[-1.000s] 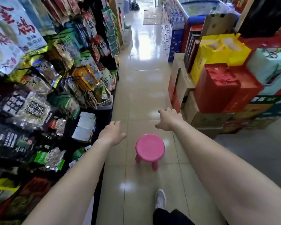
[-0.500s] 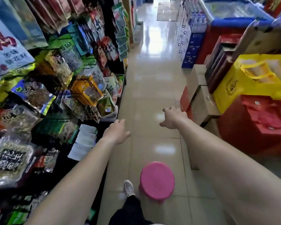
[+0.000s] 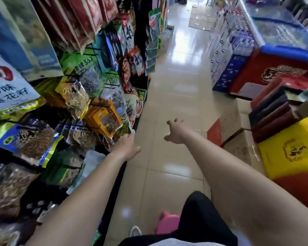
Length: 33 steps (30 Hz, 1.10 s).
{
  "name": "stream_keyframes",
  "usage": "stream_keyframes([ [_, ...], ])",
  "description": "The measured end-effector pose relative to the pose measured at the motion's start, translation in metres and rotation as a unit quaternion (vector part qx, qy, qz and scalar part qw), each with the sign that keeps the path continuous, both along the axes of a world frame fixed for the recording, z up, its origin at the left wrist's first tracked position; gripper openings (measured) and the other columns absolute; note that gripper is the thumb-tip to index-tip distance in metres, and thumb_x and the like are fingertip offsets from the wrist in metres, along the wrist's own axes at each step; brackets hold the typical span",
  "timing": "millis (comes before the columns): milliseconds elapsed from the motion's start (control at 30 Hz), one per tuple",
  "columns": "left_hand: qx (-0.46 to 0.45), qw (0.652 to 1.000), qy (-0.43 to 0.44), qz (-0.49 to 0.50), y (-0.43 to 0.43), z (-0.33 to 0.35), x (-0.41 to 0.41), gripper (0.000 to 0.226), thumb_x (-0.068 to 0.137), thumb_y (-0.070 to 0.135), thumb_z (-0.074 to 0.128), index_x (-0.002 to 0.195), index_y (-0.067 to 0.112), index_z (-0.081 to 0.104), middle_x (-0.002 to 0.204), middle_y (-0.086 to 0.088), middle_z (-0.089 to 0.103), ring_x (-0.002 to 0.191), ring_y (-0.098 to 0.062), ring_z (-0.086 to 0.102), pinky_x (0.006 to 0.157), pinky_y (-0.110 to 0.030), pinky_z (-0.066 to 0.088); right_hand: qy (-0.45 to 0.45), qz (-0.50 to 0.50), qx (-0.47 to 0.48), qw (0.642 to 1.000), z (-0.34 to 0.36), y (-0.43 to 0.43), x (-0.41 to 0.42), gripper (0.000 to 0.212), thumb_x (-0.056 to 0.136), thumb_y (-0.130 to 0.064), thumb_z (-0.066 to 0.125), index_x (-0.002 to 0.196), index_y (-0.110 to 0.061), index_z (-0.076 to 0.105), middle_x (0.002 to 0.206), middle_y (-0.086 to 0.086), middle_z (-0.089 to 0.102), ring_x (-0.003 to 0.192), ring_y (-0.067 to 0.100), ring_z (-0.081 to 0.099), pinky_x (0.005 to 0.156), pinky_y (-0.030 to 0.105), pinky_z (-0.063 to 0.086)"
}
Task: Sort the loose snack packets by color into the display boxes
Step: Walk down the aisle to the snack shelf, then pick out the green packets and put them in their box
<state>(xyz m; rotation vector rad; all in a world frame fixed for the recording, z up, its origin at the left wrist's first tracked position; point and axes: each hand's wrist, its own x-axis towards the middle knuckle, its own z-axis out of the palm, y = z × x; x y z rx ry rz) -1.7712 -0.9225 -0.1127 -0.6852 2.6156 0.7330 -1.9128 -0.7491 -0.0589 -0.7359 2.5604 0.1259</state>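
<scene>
Both my arms stretch forward over a shop aisle. My left hand (image 3: 127, 148) hovers beside the lower edge of the snack rack, fingers apart and holding nothing. My right hand (image 3: 176, 132) is out over the tiled floor with its fingers spread, also holding nothing. Hanging snack packets fill the rack on the left: an orange windowed packet (image 3: 106, 119), green packets (image 3: 80, 68), a blue-edged packet (image 3: 27, 139) and red ones (image 3: 124, 68) higher up. I cannot make out loose packets or display boxes from here.
A pink stool (image 3: 167, 223) stands low by my black-trousered leg (image 3: 199, 215). On the right are stacked cartons (image 3: 238, 121), a yellow bag (image 3: 292, 150), dark boxes (image 3: 274, 114), bottled water (image 3: 238, 38) and a red-and-blue chest freezer (image 3: 283, 50). The tiled aisle (image 3: 176, 77) runs ahead.
I have moved forward along the aisle; the pink stool slid from mid-frame to beside my leg. My right hand's fingers have spread and my left hand sits nearer the rack.
</scene>
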Motion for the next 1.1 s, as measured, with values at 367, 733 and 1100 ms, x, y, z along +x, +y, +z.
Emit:
stream_keyframes([
  [367,0.041,0.955,-0.064,0.287,-0.044,-0.063,-0.001,0.068,0.096,0.043,0.054,0.153,0.015,0.028,0.152,-0.014,0.038,0.132,-0.034,0.045,0.101,-0.044,0.046,-0.056,0.307,0.068,0.948,-0.087,-0.160,-0.074,0.073,0.085,-0.053,0.061,0.147,-0.022,0.039,0.145,0.015,0.040,0.134,0.040,0.039,0.107,0.051,0.040],
  [733,0.107,0.833,-0.069,0.538,0.045,-0.074,0.136,0.072,0.094,0.038,0.057,0.156,0.019,0.026,0.159,-0.009,0.031,0.140,-0.029,0.039,0.108,-0.038,0.040,-0.100,0.530,0.118,0.834,-0.110,-0.175,0.068,0.058,0.085,-0.047,0.063,0.136,-0.021,0.050,0.137,0.009,0.050,0.125,0.035,0.048,0.093,0.045,0.042],
  [1100,0.125,0.810,-0.113,0.562,0.110,-0.153,0.334,0.072,0.095,0.046,0.055,0.154,0.016,0.025,0.152,-0.011,0.038,0.133,-0.033,0.045,0.100,-0.043,0.046,-0.117,0.582,0.122,0.795,-0.178,-0.148,0.270,0.065,0.085,-0.051,0.065,0.141,-0.024,0.046,0.148,0.006,0.042,0.132,0.033,0.044,0.104,0.047,0.040],
])
